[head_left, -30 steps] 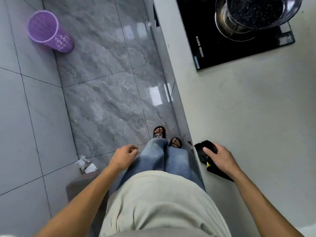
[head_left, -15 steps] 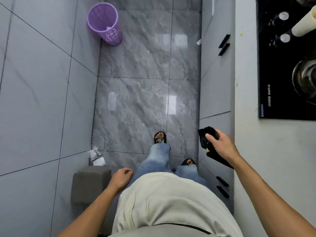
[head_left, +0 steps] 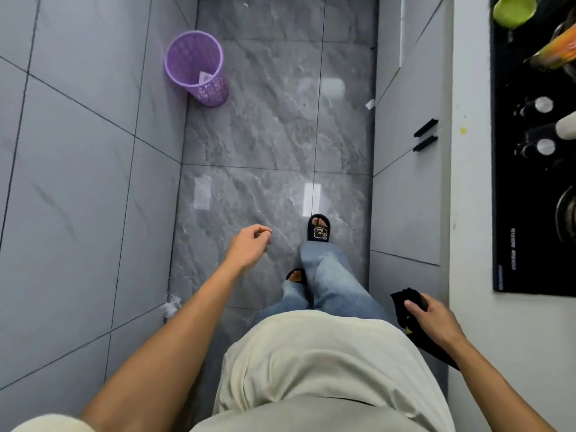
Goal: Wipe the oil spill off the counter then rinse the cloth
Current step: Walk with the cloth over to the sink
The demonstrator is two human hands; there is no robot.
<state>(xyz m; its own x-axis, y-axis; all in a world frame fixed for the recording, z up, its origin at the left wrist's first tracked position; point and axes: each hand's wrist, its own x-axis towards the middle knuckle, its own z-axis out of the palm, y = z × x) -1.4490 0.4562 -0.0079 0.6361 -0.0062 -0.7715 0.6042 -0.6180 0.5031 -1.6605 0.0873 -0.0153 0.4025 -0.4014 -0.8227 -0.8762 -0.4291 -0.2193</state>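
Home kitchen: cooktop [head_left: 530, 188], counter [head_left: 470, 213]

Right hand [head_left: 436, 321] gripping a black cloth [head_left: 408, 307] just off the white counter [head_left: 470, 213] edge, left hand [head_left: 249, 247] loosely curled, empty, out over grey floor tiles [head_left: 265, 145], purple mesh wastebasket [head_left: 196, 68] well left of the counter, black cooktop [head_left: 526, 182] set into the counter

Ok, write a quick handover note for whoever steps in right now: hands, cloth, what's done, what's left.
Right hand: grip closed on the black cloth, held off the counter edge.
Left hand: empty, loosely curled, out over the floor.
Done: cloth is picked up; whether the spill is fully wiped can't be judged. A small yellow spot shows beside the stove.
Left: check that spot, then rinse the cloth. No sink in view.
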